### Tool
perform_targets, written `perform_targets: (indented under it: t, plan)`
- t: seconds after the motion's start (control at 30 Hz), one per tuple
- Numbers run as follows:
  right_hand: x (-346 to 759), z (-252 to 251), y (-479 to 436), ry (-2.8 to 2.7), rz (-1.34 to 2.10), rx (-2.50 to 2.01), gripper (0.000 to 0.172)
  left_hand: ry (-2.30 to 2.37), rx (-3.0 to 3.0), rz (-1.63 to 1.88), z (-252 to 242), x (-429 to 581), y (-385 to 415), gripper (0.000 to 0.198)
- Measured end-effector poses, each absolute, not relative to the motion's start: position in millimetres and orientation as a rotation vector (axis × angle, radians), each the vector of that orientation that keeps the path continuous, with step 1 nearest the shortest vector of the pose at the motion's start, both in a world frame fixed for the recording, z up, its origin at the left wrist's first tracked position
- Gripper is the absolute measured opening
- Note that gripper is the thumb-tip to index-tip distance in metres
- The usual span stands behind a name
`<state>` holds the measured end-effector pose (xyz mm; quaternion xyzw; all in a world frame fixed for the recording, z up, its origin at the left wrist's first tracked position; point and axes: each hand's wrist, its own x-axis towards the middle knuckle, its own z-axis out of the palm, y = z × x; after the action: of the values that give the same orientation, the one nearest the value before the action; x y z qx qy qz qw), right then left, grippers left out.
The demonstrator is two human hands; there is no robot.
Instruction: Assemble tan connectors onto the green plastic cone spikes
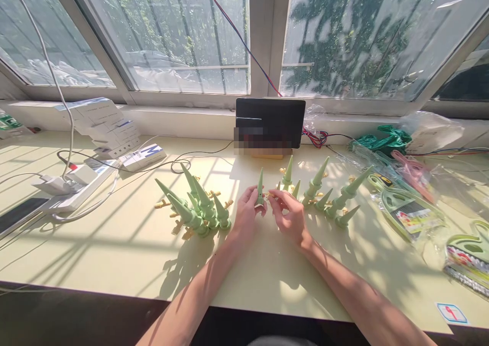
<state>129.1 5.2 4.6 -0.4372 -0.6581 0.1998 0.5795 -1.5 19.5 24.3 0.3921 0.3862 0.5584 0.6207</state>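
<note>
My left hand (pixel 247 209) is closed around a small green cone piece (pixel 260 187), which points upward. Close beside it on the right, my right hand (pixel 287 209) has its fingertips pinched together near a small yellowish bit that is too small to make out clearly. To the left stands a cluster of green cone pieces (pixel 204 203) with yellow connectors sticking out. Several more green cone pieces (pixel 314 183) stand behind and to the right of my right hand, some with yellow connectors.
A black tablet (pixel 270 123) leans by the window. Left are white boxes (pixel 143 156), a power strip (pixel 82 188) with cables and a phone (pixel 19 216). Right lie green packaged items (pixel 412 213), a pink item (pixel 412 173) and plastic bags.
</note>
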Motion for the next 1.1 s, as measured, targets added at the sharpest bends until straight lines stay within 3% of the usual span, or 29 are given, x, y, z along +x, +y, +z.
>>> perform_targets:
  t: [0.4,1.1]
  plan:
    - [128.4,6.1,6.3,-1.601,0.368,-1.039,0.022,1.036,0.996,1.381,21.4,1.3,17.2,0.027]
    - [127.7,-0.1,8.6,-1.52,0.5,-1.079,0.022,1.039,1.02,1.34,24.3,2.6,14.9,0.027]
